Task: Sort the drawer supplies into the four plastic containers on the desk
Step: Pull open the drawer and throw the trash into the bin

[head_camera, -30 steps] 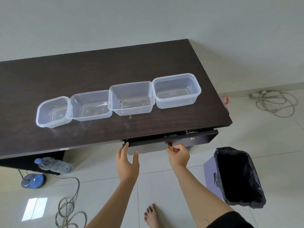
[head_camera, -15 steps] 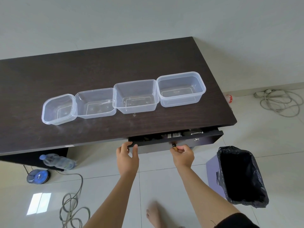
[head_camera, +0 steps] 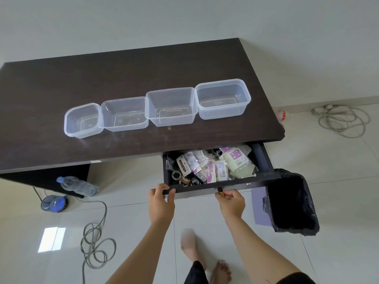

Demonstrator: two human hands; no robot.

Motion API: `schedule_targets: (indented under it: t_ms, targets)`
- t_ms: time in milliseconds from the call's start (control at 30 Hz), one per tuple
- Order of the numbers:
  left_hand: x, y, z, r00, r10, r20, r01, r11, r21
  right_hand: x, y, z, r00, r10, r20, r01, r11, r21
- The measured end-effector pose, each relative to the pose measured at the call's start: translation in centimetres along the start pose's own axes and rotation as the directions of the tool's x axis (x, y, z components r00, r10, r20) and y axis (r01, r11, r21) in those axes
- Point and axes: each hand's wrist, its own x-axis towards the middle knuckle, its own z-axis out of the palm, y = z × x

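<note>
Dark wood drawer [head_camera: 264,160] sits pulled out under the desk [head_camera: 123,78], packets and tape rolls [head_camera: 213,167] inside; four clear containers [head_camera: 158,107] empty on top. Pull level, both sides evenly (don't overrun). Left hand [head_camera: 162,203] curls over the front edge; right hand [head_camera: 231,201] pinches the knob [head_camera: 219,190].

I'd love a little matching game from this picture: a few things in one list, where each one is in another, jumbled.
Things:
1. plastic tubs
2. packets and tape rolls
3. water bottle
4. bin with black bag

Places:
A. lying on the floor under the desk
B. inside the open drawer
C. in a row on the desk top
D. standing on the floor right of the drawer

Pairs: 1-C, 2-B, 3-A, 4-D
</note>
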Motion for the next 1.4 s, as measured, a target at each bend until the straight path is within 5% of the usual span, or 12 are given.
schedule_targets:
  t_ms: [467, 1400]
  targets:
    - [-5.9, -2.4, -0.7, 0.999, -0.037, 0.02, 0.036, 0.998, 0.05, -4.4, 3.1, -3.8, 0.982, 0.187, -0.014, -0.185, 0.977, 0.102]
    - [-10.9, -4.3, -0.5, 0.994, -0.109, 0.032, 0.107, 0.993, 0.058, -6.8, 6.2, -7.4, 0.979, 0.191, 0.077, -0.194, 0.981, 0.03]
